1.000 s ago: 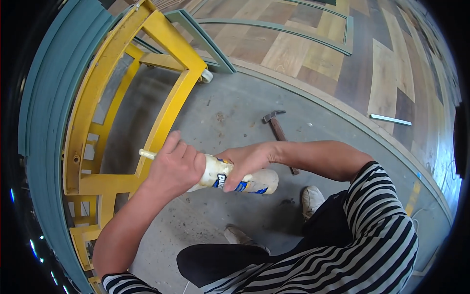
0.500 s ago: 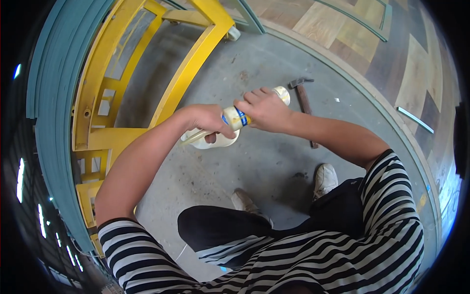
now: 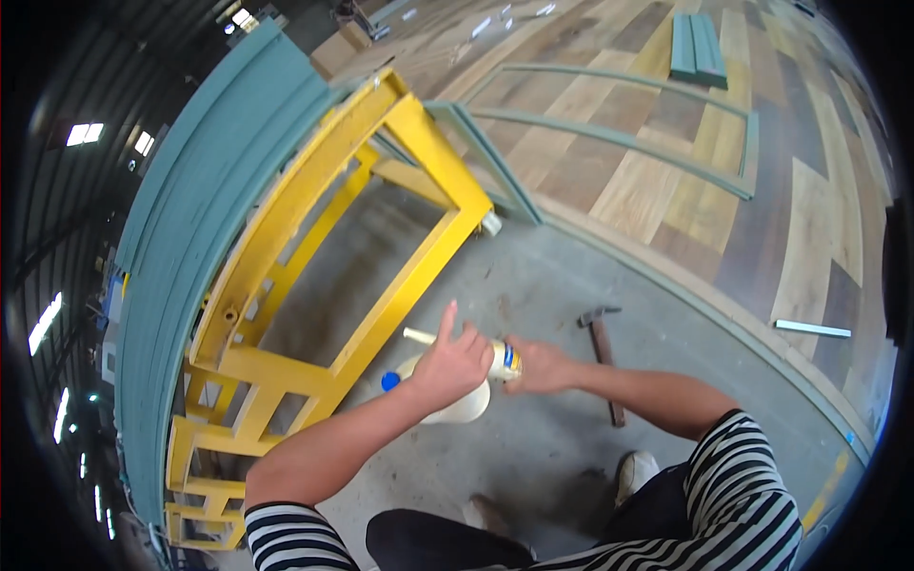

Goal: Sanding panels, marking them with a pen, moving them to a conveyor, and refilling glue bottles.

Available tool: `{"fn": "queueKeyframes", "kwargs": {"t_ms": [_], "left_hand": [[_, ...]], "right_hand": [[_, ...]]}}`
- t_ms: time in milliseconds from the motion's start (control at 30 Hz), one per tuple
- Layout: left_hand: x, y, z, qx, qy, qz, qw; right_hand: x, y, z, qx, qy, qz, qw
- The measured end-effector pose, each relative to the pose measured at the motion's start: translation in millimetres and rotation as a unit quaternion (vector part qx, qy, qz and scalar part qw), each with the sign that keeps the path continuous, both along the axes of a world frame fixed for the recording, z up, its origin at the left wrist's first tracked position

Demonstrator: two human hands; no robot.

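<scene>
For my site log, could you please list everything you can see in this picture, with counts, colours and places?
Glue bottle: one, pale with a long nozzle, held in both hands over the floor.
Jug: one, whitish with a blue cap, on the floor under the hands.
Wooden frame: one, yellow, leaning at left.
Curved panel: one, teal, behind the yellow frame.
Thin frame: one, grey-green, lying on the plank floor.
Hammer: one, dark head, wooden handle, on the concrete at right.
Boards: a small teal stack, top.
Left hand: gripping the bottle's nozzle end.
Right hand: gripping the bottle's body.
</scene>
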State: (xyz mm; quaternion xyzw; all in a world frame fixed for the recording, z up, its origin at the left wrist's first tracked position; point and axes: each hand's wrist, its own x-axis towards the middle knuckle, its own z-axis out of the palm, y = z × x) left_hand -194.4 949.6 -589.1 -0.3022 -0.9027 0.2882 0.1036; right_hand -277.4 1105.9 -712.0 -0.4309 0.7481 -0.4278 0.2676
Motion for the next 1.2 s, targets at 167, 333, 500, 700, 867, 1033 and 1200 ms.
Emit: {"fn": "queueKeyframes", "kwargs": {"t_ms": [167,333,500,700,867,1033,1200], "left_hand": [[-7.4,15.7,14.2,-0.031,-0.083,0.046,0.995],[-23.0,25.8,20.7,-0.01,-0.197,0.191,0.961],[-42.1,21.7,18.0,0.054,-0.488,0.442,0.751],[-44.1,8.1,15.0,0.136,-0.552,0.433,0.7],[-34.7,0.7,6.7,0.135,-0.581,0.439,0.671],[-25.2,-35.6,-0.7,0.154,-0.498,0.429,0.737],[-3.8,-5.9,38.3,0.485,-0.401,0.429,0.648]], "right_hand": [[-6.2,13.3,11.9,-0.002,0.037,-0.009,0.999],[-4.2,11.9,8.8,-0.02,0.131,-0.024,0.991],[2.0,16.9,-5.2,-0.08,0.328,0.029,0.941],[6.0,16.9,-12.2,-0.099,0.306,0.025,0.946],[13.4,18.9,-19.7,-0.138,0.327,0.026,0.934],[-11.6,9.9,-56.6,-0.091,0.272,-0.132,0.949],[-54.2,15.7,-63.1,-0.072,0.177,-0.233,0.954]]}}
